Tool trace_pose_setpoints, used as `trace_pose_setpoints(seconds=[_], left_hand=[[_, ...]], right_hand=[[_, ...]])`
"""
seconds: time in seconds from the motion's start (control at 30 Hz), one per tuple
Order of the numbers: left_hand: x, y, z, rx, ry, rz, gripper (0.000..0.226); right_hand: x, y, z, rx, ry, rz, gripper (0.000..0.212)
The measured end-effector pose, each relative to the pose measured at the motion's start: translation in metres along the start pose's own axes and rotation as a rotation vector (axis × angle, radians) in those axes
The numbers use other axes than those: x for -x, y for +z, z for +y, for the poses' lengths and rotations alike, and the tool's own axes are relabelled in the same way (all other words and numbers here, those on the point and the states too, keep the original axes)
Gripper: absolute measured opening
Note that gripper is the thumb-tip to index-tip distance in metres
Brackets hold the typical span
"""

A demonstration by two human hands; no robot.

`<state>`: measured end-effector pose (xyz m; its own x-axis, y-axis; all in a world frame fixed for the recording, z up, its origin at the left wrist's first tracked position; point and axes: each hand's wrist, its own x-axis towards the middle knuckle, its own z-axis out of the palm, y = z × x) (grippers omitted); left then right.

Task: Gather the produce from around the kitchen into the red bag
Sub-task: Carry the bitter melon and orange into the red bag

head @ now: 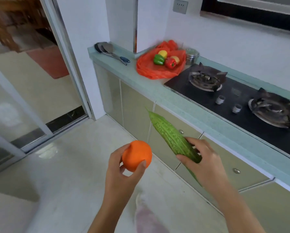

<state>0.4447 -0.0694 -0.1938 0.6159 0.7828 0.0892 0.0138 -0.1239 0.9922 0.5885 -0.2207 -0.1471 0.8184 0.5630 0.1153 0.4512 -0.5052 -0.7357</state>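
Red bag point(151, 71) lies spread flat and open on the surface point(199, 113), well ahead of both hands and a little to their right, against the wall corner. On the opened plastic sit four items close together: a green pepper point(158, 59), a yellow pepper point(163, 53) just behind it, a red pepper point(170, 63) to the right, and a pale yellow-red fruit point(175, 59) partly hidden behind the red pepper. A lidded steel canister point(192, 55) stands just beyond the bag's right edge; its contents are not visible. Left hand point(122, 167) is closed around an orange point(137, 155), thumb across the near side, fingers behind, held in the air over the floor point(73, 165). Right hand point(203, 160) grips a bitter gourd point(172, 137) near its lower half, thumb on the near face, fingers wrapped over the far side. The gourd's long axis runs diagonally: pointed tip up and away to the left, toward the bag; the other end slants down past the palm toward the person. The two hands are apart, orange left of the gourd, not touching. A gas hob point(241, 101) is set into the surface to the right of the hands. Ladles point(110, 52) lie on the surface left of the bag.
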Motion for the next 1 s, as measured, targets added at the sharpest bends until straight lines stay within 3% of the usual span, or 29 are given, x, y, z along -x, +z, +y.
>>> trace_pose_setpoints(seconds=[0.4,0.7,1.0], left_hand=[[-0.245,0.007,0.021,-0.122,0.057,0.005,0.051],[-0.347,0.0,-0.008,-0.131,-0.01,0.04,0.05],[-0.489,0.004,-0.025,-0.065,0.007,-0.137,0.047]], right_hand=[[-0.248,0.058,-0.039,-0.112,0.0,0.009,0.047],[-0.361,0.091,-0.05,-0.074,0.016,-0.024,0.051],[-0.456,0.13,-0.055,0.021,0.096,0.09,0.05]])
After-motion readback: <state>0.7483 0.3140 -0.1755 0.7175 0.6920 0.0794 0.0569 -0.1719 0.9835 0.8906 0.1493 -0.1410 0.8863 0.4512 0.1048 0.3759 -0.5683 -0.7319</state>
